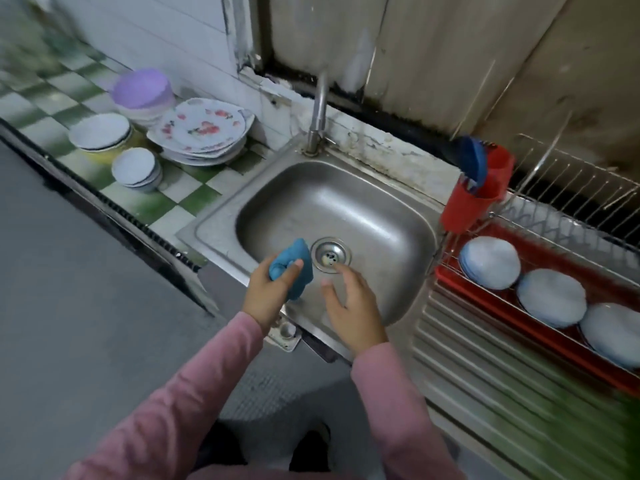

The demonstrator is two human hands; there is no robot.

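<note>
While the left hand (273, 292) clutches a crumpled blue cloth (292, 266) over the steel sink's (388, 209) front-left corner beside the drain (330, 254), the right hand (349, 303) hovers, fingers loosely spread, holding nothing.

Home kitchen, no question: a steel sink (398, 216) with a curved tap (320, 109), set into a counter (183, 199) of green-and-white tiles. To its left sit stacked plates (204, 129) and bowls (100, 131). On the right, a wire rack (568, 181) over a red tray (561, 252) holds dishes (490, 261), with a red cutlery cup (467, 206) at its end. A blue cloth (291, 265) is over the basin.
</note>
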